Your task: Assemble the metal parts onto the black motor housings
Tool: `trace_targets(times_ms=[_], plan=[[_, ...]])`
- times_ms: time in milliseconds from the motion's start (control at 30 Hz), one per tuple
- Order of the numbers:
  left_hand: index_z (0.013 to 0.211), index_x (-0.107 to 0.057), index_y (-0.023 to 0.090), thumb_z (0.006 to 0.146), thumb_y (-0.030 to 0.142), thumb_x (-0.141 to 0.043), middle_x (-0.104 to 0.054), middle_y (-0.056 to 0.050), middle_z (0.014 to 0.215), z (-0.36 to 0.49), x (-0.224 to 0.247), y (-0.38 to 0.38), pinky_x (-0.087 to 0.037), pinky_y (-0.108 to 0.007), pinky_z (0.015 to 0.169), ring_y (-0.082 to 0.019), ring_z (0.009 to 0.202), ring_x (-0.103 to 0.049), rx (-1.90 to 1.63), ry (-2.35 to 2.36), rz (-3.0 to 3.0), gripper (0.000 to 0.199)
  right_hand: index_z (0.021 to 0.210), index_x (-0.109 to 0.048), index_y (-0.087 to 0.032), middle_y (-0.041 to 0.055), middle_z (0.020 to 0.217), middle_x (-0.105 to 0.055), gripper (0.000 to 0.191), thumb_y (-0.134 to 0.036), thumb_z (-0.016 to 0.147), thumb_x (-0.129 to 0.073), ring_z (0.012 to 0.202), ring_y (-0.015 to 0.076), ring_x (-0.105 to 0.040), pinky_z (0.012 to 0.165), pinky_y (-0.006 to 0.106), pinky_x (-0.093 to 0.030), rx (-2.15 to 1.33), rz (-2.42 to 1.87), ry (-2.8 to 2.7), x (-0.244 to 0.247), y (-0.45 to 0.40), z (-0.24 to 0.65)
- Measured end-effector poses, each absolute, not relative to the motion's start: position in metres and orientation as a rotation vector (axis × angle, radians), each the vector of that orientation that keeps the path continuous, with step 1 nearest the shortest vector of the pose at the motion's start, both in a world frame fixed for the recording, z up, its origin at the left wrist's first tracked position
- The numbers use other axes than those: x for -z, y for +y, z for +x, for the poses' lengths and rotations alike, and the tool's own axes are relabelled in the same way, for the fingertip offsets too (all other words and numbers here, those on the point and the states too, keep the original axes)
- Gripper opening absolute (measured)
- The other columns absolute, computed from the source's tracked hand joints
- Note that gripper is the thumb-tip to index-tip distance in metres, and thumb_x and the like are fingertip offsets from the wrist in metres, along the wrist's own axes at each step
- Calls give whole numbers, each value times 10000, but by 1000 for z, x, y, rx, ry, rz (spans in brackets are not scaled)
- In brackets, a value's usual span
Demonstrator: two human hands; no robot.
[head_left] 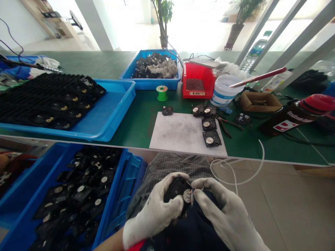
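My left hand (159, 204), in a white glove, grips a black plastic motor unit (178, 188) above my lap. A round silver motor face (187, 196) shows at the unit's right side. My right hand (222, 205), also gloved, pinches thumb and forefinger together at the edge of that silver part. Whatever lies between those fingertips is too small to make out. On the bench ahead, several similar motor units (209, 139) stand along the right side of a white sheet (180, 134), and a smaller black one (167, 110) lies at its upper left.
Left of my knees, a blue crate (104, 216) holds many black units. On the bench are a blue tray (112, 115) with stacked black parts, a green solder spool (161, 93), a red bin (197, 92), a white bucket (222, 96), pliers (225, 127) and a dark bottle (293, 116).
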State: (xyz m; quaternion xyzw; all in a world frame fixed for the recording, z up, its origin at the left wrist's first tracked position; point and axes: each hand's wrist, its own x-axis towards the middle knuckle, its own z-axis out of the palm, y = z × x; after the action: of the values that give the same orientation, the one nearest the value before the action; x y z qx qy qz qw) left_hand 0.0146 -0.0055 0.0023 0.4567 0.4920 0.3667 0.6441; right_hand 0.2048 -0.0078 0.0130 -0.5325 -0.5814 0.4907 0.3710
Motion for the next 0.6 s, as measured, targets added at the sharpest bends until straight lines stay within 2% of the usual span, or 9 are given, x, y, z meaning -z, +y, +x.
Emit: trace_targets(times_ms=[333,467,600], plan=[[1198,-676,184,786,265,-668,-736,-65,1099,15,-6,-4,-543,-377,981,-268,1062,-680,-832,1119,1077,419,983,-711,-236,-10,868,-759,110,-276,982,-608,773,120,-747,722,108,-562,-1255,-1379,-1483,-14,-8,206],[1175,-682,178,782,267,-670,-738,-65,1088,16,-8,-4,-538,-390,1004,-277,1079,-680,-842,1116,1082,404,977,-711,-228,-3,861,-764,104,-263,973,-613,769,131,-749,717,123,-570,-1256,-1390,-1495,-14,-7,206],[1189,-680,184,799,258,-670,-743,-64,1081,15,-9,-5,-555,-374,962,-271,1051,-681,-845,1136,1080,397,963,-721,-216,15,859,-767,108,-259,956,-623,769,153,-748,724,159,-583,-1232,-1388,-1512,-16,-7,205]])
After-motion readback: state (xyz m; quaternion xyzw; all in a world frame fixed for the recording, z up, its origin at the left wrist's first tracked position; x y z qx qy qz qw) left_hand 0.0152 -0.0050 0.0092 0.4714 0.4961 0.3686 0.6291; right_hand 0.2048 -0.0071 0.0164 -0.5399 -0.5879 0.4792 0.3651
